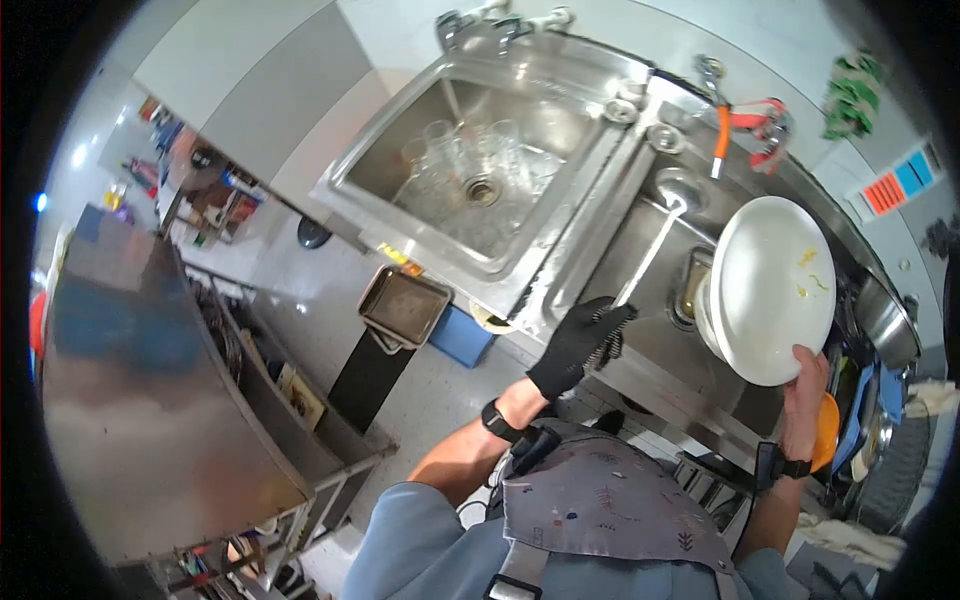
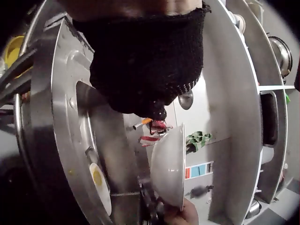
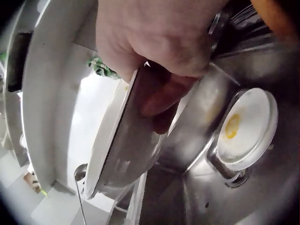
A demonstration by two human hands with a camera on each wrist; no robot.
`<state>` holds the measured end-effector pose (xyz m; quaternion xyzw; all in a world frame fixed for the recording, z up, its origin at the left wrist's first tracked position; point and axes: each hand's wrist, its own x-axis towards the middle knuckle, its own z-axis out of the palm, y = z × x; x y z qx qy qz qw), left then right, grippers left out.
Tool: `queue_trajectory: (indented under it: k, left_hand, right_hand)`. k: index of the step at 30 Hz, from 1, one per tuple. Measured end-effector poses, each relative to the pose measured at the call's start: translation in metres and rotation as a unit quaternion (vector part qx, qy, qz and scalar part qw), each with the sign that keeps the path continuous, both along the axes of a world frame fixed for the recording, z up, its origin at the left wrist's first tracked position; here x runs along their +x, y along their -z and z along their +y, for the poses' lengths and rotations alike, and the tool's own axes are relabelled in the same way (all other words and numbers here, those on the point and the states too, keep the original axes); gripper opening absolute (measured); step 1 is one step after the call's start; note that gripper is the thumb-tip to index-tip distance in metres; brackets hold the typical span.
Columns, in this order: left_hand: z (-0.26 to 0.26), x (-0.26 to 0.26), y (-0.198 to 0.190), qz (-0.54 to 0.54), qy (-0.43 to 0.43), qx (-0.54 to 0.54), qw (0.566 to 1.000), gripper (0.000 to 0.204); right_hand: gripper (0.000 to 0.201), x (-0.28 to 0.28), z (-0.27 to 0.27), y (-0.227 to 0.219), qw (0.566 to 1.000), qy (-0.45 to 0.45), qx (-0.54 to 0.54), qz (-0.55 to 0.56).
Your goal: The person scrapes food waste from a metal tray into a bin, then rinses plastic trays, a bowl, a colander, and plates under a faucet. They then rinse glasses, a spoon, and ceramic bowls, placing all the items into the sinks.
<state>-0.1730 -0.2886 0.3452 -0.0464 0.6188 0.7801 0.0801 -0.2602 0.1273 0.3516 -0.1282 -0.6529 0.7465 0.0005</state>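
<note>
My left hand (image 1: 575,348), in a black glove, grips the handle of a long metal ladle (image 1: 650,258). The ladle's round bowl points away from me, over the right sink. My bare right hand (image 1: 803,392) pinches the rim of a large white bowl (image 1: 765,290), thumb inside and fingers against the underside. This bowl is tipped up over the sink, with yellow and green food bits on its inner face. Lower in the sink, a white plate (image 3: 248,129) with a yellow smear shows in the right wrist view. In the left wrist view the glove hides the ladle's handle.
Left of the hands is a second sink (image 1: 345,185) holding several clear glasses. An orange-handled tap (image 1: 721,140) stands behind the right sink. At the right are a metal bowl (image 1: 885,325) and stacked dishes. A steel table (image 1: 150,400) stands at the far left.
</note>
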Motion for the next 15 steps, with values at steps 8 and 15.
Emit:
queue_trajectory:
  k: [8,15]
  left_hand:
    - [-0.089,0.075,0.004,-0.006,-0.231,-0.029,0.972,0.024]
    - [-0.164,0.197,0.035,-0.008,-0.507,-0.180,0.843,0.020]
  right_hand:
    - [0.046,0.004,-0.149,-0.032,0.994,-0.112,-0.013,-0.012]
    - [0.035,0.037,-0.265,-0.042,0.946,-0.322,-0.038,0.020]
